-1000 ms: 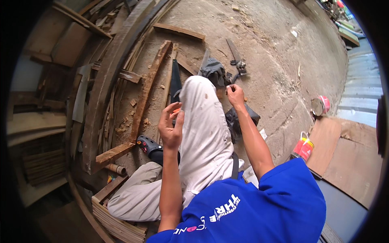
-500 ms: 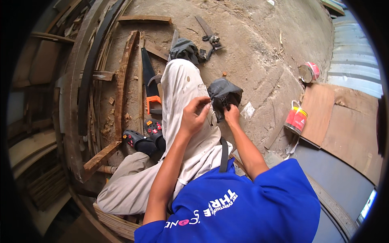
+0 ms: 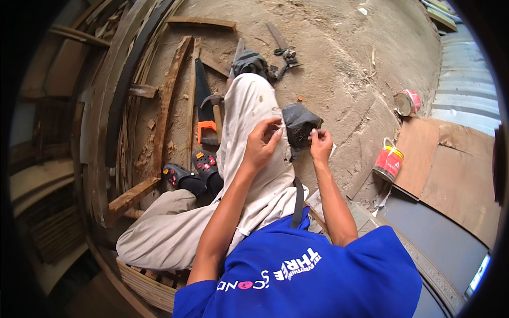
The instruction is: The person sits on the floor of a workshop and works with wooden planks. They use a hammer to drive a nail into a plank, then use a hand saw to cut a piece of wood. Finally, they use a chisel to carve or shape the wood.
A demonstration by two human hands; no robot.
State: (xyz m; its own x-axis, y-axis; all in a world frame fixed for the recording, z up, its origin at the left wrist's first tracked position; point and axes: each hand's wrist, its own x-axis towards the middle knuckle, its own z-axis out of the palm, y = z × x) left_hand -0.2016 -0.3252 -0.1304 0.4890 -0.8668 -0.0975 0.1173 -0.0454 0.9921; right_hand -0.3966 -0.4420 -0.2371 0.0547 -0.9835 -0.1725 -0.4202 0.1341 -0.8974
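Note:
A dark grey plastic bag (image 3: 301, 115) lies on the ground beside my bent right knee, its mouth folded open toward me with dark contents that are hard to make out. My right hand (image 3: 321, 144) is just outside the bag's right edge, thumb and fingertips pinched together; whatever they hold is too small to name. Over my thigh, my left hand (image 3: 263, 142) is curled with thumb and forefinger close together, and what is between them cannot be made out. Left of my leg lie a hand saw (image 3: 205, 127) with an orange handle and a hammer (image 3: 217, 114).
Wooden beams (image 3: 172, 106) and wood chips lie to the left. Ahead are a bundled grey cloth or bag (image 3: 250, 62) and a long blade (image 3: 276, 35). Two red cans, the nearer one (image 3: 389, 162) with a handle, stand at right by plywood sheets (image 3: 456, 180).
My right hand has come out of the bag's mouth and risen to its right side, fingertips pinched. My left hand stays over the thigh. The whole view has shifted slightly.

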